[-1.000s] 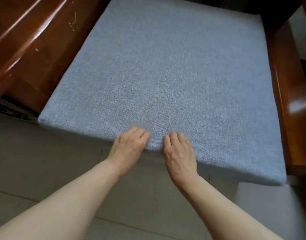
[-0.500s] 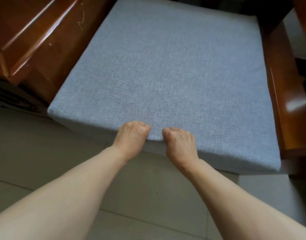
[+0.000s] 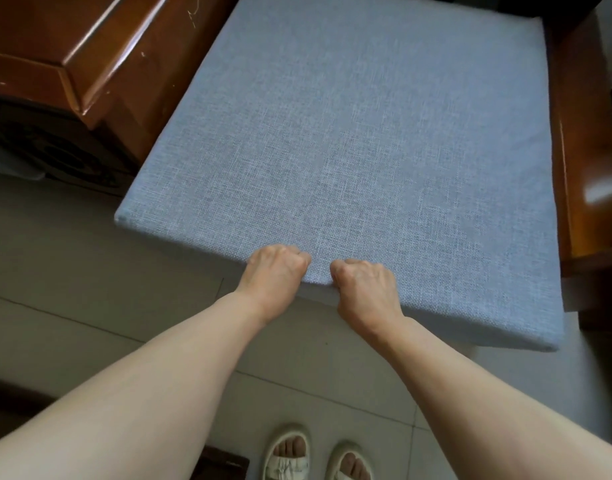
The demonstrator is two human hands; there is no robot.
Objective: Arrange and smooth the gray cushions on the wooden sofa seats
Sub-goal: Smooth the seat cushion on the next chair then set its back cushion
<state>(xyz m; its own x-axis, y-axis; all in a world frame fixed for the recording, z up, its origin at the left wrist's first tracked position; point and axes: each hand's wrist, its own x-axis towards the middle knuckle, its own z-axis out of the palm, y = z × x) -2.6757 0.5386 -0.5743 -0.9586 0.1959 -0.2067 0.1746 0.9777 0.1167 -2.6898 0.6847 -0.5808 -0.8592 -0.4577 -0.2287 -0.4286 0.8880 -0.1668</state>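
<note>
Nearest, below the hands, two feet in pale sandals point(image 3: 318, 457) stand on the tiled floor point(image 3: 90, 289). Both hands are curled into fists, clamped on the front edge of the cushion point(image 3: 349, 133): the left hand point(image 3: 275, 268) and the right hand point(image 3: 363, 289) sit close together near the middle of that edge, a small gap between them. The cushion stretches away from the hands, between the wooden arm point(image 3: 100, 60) off to the left and another arm point(image 3: 588, 174) to the right.

Its near edge seems to overhang the seat, so a further pull could likely drag it forward and tip it to the floor. With both hands gripping near the centre, it may also twist and end up skewed between the arms, or bunch the fabric.

No brand, label or writing can be read anywhere.
</note>
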